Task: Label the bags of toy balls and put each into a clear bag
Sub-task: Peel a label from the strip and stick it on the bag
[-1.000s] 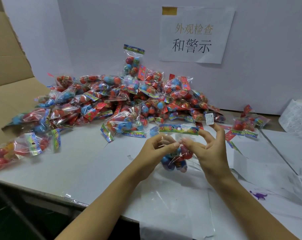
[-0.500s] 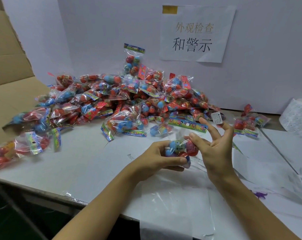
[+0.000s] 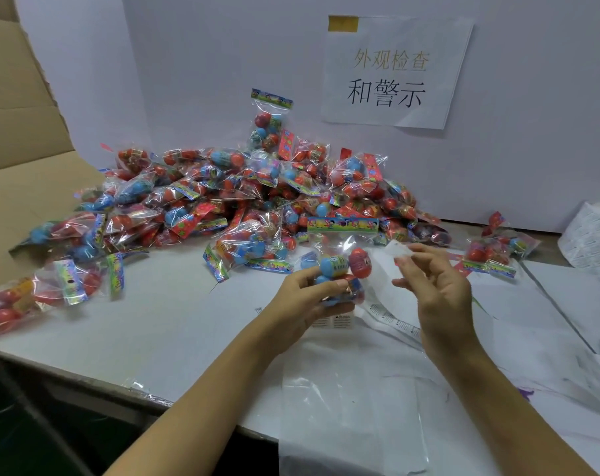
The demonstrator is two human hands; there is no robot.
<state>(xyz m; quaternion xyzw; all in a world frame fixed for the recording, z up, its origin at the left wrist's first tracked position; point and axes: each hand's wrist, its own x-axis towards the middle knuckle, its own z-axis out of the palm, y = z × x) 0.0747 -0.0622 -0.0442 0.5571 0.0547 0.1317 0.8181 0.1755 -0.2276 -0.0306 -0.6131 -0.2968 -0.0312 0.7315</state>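
Head view: left grip [image 3: 307, 297] curled round ball bag [image 3: 340, 269]; right grip [image 3: 432, 283] pinching small label [image 3: 396, 250], not yet stuck. Big pile [image 3: 240, 201] unprocessed; clear bags [image 3: 350, 400] waiting on tabletop [image 3: 154, 324].

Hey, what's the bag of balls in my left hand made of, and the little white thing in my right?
The clear bag of red and blue toy balls looks like thin glossy plastic film: it crinkles and glints. Its balls look like smooth hard plastic, though that is uncertain. The small white label at the right hand's fingertips seems matte paper, probably a sticker.
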